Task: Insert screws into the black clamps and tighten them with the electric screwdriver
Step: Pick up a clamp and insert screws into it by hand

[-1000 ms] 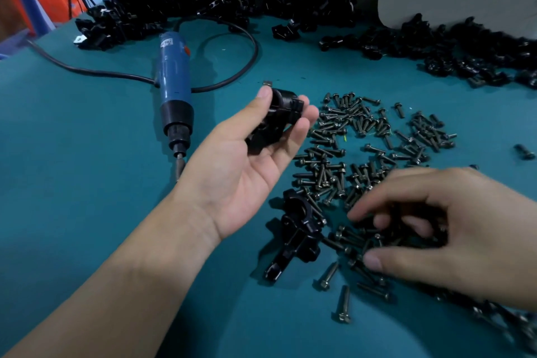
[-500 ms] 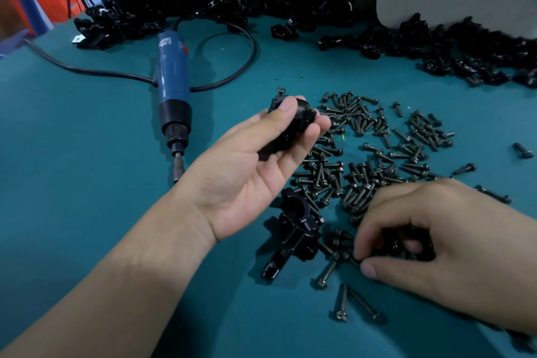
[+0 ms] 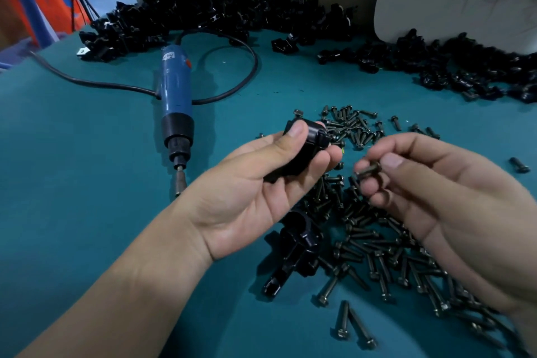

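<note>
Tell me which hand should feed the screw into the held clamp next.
Right. The right hand pinches a screw close beside the clamp, which the left hand grips, so it looks best placed.

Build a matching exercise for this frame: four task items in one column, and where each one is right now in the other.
Items
1. electric screwdriver
2. upper black clamp
3. lower black clamp
4. raised screw

Places
A. pinched by the right hand
B. lying on the teal table, at the edge of the loose screws
C. gripped by the left hand
D. lying untouched on the table, left of both hands

Pairs: 1-D, 2-C, 3-B, 4-A
</note>
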The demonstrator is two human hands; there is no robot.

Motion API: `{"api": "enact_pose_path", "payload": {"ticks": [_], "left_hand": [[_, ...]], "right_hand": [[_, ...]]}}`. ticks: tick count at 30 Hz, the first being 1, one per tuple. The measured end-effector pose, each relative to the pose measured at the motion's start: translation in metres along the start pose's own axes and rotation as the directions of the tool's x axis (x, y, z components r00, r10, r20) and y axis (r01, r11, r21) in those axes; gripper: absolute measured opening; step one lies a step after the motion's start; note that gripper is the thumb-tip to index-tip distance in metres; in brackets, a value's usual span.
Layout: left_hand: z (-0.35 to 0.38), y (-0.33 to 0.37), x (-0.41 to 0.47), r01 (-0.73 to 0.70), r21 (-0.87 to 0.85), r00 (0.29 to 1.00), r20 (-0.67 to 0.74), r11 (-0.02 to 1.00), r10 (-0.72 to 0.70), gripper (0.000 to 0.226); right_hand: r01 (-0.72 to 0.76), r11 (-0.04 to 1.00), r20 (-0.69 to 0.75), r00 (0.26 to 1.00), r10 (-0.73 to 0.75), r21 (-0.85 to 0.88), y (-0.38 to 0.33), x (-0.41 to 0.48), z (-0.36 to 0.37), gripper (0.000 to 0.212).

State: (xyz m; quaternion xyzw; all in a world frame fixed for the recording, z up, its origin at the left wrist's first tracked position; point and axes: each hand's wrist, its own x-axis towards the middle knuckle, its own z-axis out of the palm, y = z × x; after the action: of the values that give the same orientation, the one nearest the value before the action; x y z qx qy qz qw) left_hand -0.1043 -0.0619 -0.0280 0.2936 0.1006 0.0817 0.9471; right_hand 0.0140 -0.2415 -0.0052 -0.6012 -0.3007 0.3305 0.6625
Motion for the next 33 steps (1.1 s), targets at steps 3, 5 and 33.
{"api": "enact_pose_path", "payload": {"ticks": [3,5,33], "left_hand": [[0.0,0.001,0.0,0.012,-0.019,1.0,-0.008,1.0,-0.012,0.058],[0.0,0.001,0.0,0.019,-0.032,1.0,-0.023,0.999,-0.019,0.058],[-0.006,0.005,0.001,0.027,0.026,1.0,0.007,0.999,-0.027,0.032]], "right_hand": [[-0.035,0.989,-0.055,0.998,0.044,0.146,-0.006,0.006,0.001,0.018],[-0.043,0.986,-0.064,0.997,0.053,0.16,-0.013,0.011,-0.001,0.02],[0.176,0.779,0.206,0.977,-0.061,-0.602,-0.051,0.066,0.006,0.012]]}}
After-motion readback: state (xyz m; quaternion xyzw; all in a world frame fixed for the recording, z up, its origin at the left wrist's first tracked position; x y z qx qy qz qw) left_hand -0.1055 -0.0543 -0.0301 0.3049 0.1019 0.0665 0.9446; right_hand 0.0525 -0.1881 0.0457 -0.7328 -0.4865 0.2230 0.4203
